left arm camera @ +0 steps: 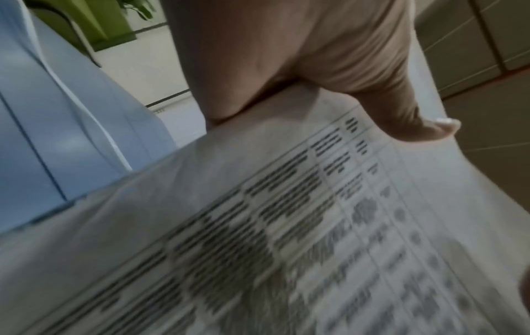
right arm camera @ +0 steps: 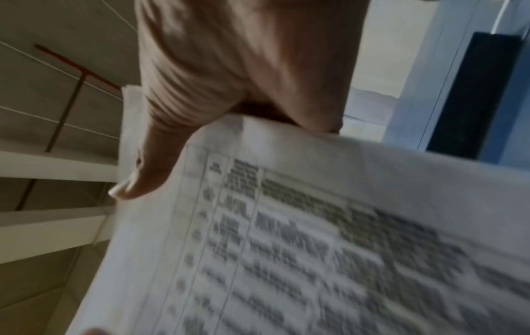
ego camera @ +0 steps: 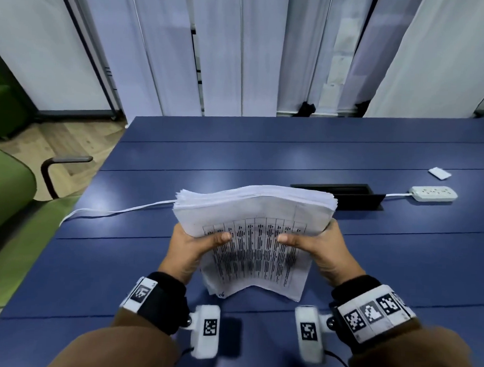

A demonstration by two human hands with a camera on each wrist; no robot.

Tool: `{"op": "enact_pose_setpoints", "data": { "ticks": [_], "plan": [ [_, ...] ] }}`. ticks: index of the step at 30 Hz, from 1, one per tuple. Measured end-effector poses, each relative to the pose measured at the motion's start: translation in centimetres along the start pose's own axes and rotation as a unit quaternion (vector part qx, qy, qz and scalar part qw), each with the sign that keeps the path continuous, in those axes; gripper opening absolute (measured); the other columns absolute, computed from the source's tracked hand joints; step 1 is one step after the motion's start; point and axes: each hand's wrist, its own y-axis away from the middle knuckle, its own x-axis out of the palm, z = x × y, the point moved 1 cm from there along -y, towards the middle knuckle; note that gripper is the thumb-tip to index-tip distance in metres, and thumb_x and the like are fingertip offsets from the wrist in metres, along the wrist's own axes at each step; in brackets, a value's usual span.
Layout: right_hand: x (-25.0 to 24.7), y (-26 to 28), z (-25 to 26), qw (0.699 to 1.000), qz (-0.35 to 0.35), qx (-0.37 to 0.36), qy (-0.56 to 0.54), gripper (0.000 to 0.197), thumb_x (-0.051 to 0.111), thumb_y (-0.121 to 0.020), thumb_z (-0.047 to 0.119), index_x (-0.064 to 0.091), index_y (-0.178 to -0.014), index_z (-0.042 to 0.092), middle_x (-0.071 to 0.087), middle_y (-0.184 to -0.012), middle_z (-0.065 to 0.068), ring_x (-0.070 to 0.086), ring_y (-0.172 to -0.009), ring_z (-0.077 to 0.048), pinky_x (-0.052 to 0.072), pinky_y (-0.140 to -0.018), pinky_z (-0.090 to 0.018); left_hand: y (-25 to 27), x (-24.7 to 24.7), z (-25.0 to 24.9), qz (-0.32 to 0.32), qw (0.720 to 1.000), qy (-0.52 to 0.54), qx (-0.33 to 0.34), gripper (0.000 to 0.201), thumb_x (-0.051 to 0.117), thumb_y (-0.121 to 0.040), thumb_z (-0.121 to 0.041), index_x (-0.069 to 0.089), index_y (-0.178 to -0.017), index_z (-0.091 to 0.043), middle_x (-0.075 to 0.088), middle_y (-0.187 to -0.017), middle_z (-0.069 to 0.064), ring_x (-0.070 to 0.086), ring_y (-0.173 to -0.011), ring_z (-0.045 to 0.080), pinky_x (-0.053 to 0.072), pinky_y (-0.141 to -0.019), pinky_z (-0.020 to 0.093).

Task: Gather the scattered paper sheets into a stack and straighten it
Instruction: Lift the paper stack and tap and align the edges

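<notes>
The paper sheets (ego camera: 254,238) were already one thick stack, held up on end over the blue bench (ego camera: 150,262). The left hand (ego camera: 190,246) and the right hand (ego camera: 319,249) each gripped a side, thumbs on the printed front, fingers behind. No loose sheets showed on the bench, so gathering looked done. The top edges still looked uneven, so tapping them straight seemed left to do. There was open bench under the stack. A white cord (ego camera: 119,210), a black slot (ego camera: 342,196) and a power strip (ego camera: 432,193) lay farther back.
</notes>
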Motion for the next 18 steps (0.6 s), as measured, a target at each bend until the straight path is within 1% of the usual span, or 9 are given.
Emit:
{"op": "enact_pose_setpoints", "data": {
  "ticks": [1,4,6,9,11,13,14,16,18],
  "plan": [
    [-0.4,-0.2,0.3,1.000,0.000,-0.005,-0.010,0.053,0.084,-0.050,-0.004,0.069,-0.100,0.008,0.075,-0.097,-0.008,0.071,-0.092,-0.020,0.057,-0.078,-0.028,-0.2,-0.5,0.0,-0.008,1.000,0.013,0.006,0.068,0.095,-0.040,-0.042,0.075,-0.101,-0.020,0.075,-0.102,0.003,0.070,-0.097,0.017,0.055,-0.081,0.025],
    [-1.1,-0.1,-0.1,1.000,-0.023,-0.011,0.000,0.059,0.084,-0.052,-0.004,0.066,-0.108,0.000,0.074,-0.103,-0.011,0.069,-0.099,-0.025,0.056,-0.086,-0.036,-0.2,-0.8,0.6,-0.013,1.000,0.011,-0.014,0.093,0.096,-0.036,-0.045,0.063,-0.116,-0.011,0.074,-0.106,0.005,0.067,-0.103,0.022,0.054,-0.081,0.026],
    [-0.4,0.1,0.0,1.000,-0.024,-0.011,0.014,0.053,0.088,-0.051,-0.001,0.070,-0.101,0.007,0.074,-0.099,-0.011,0.070,-0.097,-0.027,0.057,-0.084,-0.037,0.1,0.3,0.6,0.008,1.000,-0.009,-0.024,0.086,0.096,-0.036,-0.043,0.067,-0.110,-0.012,0.074,-0.104,0.006,0.068,-0.100,0.022,0.055,-0.080,0.027],
    [-0.5,0.1,0.8,0.999,-0.015,-0.033,-0.006,0.047,0.086,-0.049,-0.002,0.072,-0.092,0.010,0.076,-0.092,-0.005,0.071,-0.087,-0.017,0.057,-0.073,-0.027,-0.4,0.1,0.2,-0.007,1.000,0.010,0.006,0.070,0.095,-0.036,-0.045,0.074,-0.097,-0.016,0.076,-0.096,-0.001,0.070,-0.091,0.012,0.054,-0.078,0.023],
    [-1.2,0.4,0.5,0.999,-0.032,-0.035,-0.016,0.052,0.081,-0.050,-0.002,0.068,-0.099,0.009,0.076,-0.091,-0.001,0.071,-0.088,-0.014,0.056,-0.073,-0.024,-0.5,-0.6,0.3,-0.021,0.999,0.034,0.005,0.082,0.095,-0.034,-0.047,0.066,-0.103,-0.013,0.076,-0.095,-0.004,0.070,-0.090,0.009,0.054,-0.078,0.021],
    [-1.1,0.8,-0.2,0.999,-0.052,-0.013,-0.011,0.060,0.083,-0.051,-0.002,0.064,-0.108,0.005,0.076,-0.096,-0.003,0.071,-0.092,-0.017,0.056,-0.077,-0.027,-0.2,0.1,0.5,-0.021,0.999,-0.001,-0.026,0.090,0.096,-0.032,-0.047,0.062,-0.107,-0.011,0.076,-0.096,-0.002,0.070,-0.091,0.010,0.054,-0.077,0.022],
    [-0.6,0.8,-0.3,0.999,-0.051,-0.001,-0.007,0.060,0.083,-0.054,-0.006,0.063,-0.110,0.002,0.075,-0.097,-0.005,0.071,-0.093,-0.019,0.056,-0.076,-0.028,-0.1,0.7,0.6,-0.018,0.999,-0.024,-0.036,0.089,0.097,-0.031,-0.045,0.064,-0.105,-0.008,0.076,-0.095,0.001,0.071,-0.090,0.012,0.055,-0.075,0.024],
    [0.7,0.4,0.3,0.999,-0.047,-0.005,-0.004,0.047,0.079,-0.060,-0.012,0.066,-0.103,0.001,0.076,-0.091,-0.005,0.072,-0.084,-0.017,0.058,-0.071,-0.027,-0.3,2.0,0.2,-0.035,0.998,-0.051,-0.019,0.079,0.098,-0.036,-0.032,0.067,-0.103,-0.003,0.076,-0.094,0.008,0.072,-0.086,0.018,0.056,-0.072,0.027],
    [1.5,0.3,1.7,0.997,-0.069,-0.021,-0.011,0.034,0.080,-0.061,-0.005,0.069,-0.092,0.004,0.076,-0.084,-0.004,0.072,-0.077,-0.017,0.059,-0.069,-0.029,-0.5,2.7,-1.1,-0.078,0.995,-0.046,0.032,0.067,0.092,-0.050,-0.012,0.063,-0.108,0.003,0.075,-0.097,0.012,0.072,-0.087,0.019,0.057,-0.073,0.027]
  ]
}}
